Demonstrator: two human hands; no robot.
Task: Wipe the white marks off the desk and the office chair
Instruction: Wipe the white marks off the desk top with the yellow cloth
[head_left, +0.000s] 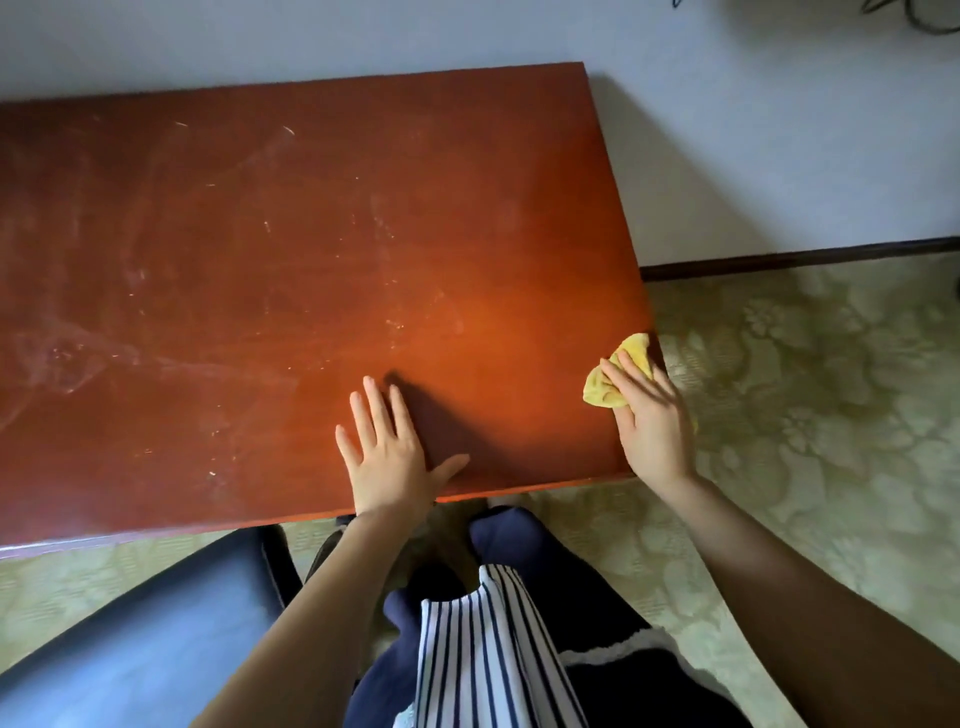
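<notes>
white marks (67, 358) smear the left and middle of the tabletop (493, 208)

right hand (652, 415): fingers curl over a bunched yellow cloth (605, 392) at the right edge. left hand (387, 452) lies flat, fingers spread, holding nothing. best, i'd judge, to sweep leftward in firm, overlapping passes.

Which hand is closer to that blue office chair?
Left. The left hand lies flat on the desk near its front edge, with the chair just down-left of it; the right hand holds a yellow cloth at the desk's right edge, farther off.
</notes>
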